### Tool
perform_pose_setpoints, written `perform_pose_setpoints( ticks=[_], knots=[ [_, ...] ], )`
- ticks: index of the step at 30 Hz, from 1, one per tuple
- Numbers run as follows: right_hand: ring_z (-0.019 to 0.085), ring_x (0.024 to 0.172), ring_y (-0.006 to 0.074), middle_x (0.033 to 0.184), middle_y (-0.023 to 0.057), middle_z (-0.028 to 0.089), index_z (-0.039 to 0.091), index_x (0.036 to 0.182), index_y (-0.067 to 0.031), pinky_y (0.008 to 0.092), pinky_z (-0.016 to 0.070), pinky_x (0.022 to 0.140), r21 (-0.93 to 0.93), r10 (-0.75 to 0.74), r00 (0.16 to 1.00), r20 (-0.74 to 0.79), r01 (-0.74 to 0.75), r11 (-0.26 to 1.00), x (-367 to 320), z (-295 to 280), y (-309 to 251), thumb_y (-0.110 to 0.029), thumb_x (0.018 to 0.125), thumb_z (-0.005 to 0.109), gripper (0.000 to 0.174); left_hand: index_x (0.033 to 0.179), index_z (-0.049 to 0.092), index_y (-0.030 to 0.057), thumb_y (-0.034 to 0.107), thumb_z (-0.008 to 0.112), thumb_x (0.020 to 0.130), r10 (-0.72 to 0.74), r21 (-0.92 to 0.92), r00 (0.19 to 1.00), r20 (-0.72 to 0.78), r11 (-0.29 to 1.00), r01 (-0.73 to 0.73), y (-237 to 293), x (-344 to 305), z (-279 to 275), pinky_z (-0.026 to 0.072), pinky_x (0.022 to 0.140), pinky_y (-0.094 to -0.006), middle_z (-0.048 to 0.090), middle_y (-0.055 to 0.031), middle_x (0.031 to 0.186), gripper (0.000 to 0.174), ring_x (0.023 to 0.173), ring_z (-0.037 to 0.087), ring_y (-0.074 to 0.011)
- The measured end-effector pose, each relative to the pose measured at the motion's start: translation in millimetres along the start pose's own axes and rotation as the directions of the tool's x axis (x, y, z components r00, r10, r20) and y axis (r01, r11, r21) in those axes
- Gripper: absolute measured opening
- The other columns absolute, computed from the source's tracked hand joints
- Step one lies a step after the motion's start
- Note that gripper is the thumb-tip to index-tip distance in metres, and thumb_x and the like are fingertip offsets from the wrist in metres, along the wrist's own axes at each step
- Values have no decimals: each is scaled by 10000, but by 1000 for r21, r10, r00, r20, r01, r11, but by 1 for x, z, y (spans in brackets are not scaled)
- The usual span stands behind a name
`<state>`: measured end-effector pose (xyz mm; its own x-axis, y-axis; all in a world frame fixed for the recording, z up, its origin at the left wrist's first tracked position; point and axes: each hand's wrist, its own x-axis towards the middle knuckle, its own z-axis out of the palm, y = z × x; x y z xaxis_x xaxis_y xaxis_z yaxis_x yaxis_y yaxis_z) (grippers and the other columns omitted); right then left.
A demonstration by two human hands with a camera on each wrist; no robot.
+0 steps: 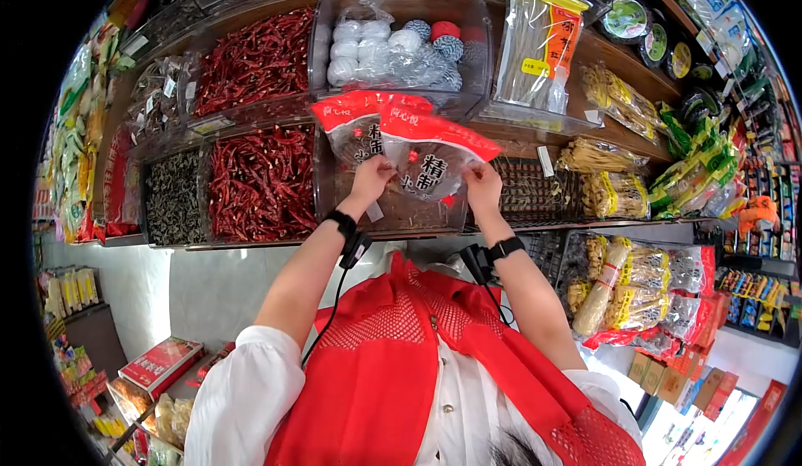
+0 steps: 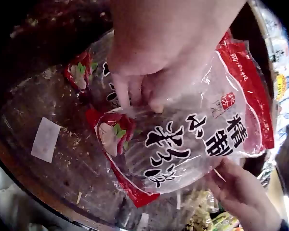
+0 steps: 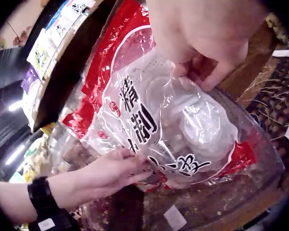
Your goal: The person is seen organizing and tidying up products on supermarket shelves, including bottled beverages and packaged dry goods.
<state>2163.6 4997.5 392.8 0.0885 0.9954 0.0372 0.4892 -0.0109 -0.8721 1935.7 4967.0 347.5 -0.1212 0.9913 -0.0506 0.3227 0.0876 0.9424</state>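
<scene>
Two clear plastic food packets with red tops and black Chinese lettering overlap above a shelf bin. The front packet (image 1: 430, 161) lies over the back packet (image 1: 355, 136), which shows at its left. My left hand (image 1: 373, 180) pinches the near left edge where the packets overlap. With thumb and fingers my right hand (image 1: 483, 189) pinches the right edge of the front packet. Pale, round, flat contents show through the clear film in the right wrist view. Beneath the packets is the wooden bin floor (image 2: 26, 110), with crumbs and a white paper label (image 2: 45, 139) on it.
Dried red chillies (image 1: 261, 184) fill bins at the left, beside dark dried goods (image 1: 174, 199). Behind the packets stands a bin of white and coloured balls (image 1: 393, 53). Bundled dried sticks (image 1: 614, 195) lie at the right. A clear bin wall (image 3: 260, 144) edges the work area.
</scene>
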Motion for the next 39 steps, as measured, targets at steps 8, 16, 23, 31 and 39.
perform_pose_setpoints(
  ticks=[8, 16, 23, 31, 39],
  knots=[
    [567, 868, 286, 998, 161, 553, 484, 1060, -17, 343, 445, 751, 128, -77, 995, 59, 69, 989, 20, -4, -29, -86, 731, 636, 369, 773, 607, -11, 85, 619, 722, -68, 356, 997, -36, 931, 77, -55, 2, -8, 483, 606, -361, 622, -145, 688, 109, 683, 621, -292],
    [454, 1015, 340, 1086, 156, 471, 444, 1161, -77, 392, 391, 864, -342, -505, 856, 108, 509, 790, 50, 10, -71, -73, 641, 680, 571, 827, 585, 16, 110, 599, 733, -175, 379, 980, -95, 904, 199, -67, -2, -8, 472, 688, -392, 622, -177, 794, 133, 779, 602, -337],
    [463, 902, 260, 969, 48, 490, 590, 688, -108, 376, 392, 716, -522, -509, 858, 70, 467, 714, 60, 0, -79, -119, 657, 648, 67, 804, 575, 12, 121, 585, 747, -71, 382, 996, -56, 920, 87, -41, -19, -23, 472, 669, -396, 618, -178, 764, 123, 741, 600, -342],
    [525, 833, 225, 783, 27, 575, 587, 702, -94, 380, 393, 740, -280, -616, 726, 305, 687, 671, 34, -18, -110, -126, 722, 585, 38, 809, 535, -16, -16, 534, 768, -132, 158, 975, -178, 974, 161, -29, -68, -63, 483, 478, -311, 591, -148, 629, 41, 578, 628, -206],
    [551, 738, 255, 729, 64, 569, 577, 749, -84, 370, 433, 670, -127, -636, 722, 271, 682, 720, 25, 17, -123, -127, 741, 581, 44, 900, 563, -39, -12, 543, 781, 32, 212, 971, -238, 977, 20, 38, -46, -102, 473, 553, -254, 624, -101, 672, 124, 611, 625, -164]
  ],
)
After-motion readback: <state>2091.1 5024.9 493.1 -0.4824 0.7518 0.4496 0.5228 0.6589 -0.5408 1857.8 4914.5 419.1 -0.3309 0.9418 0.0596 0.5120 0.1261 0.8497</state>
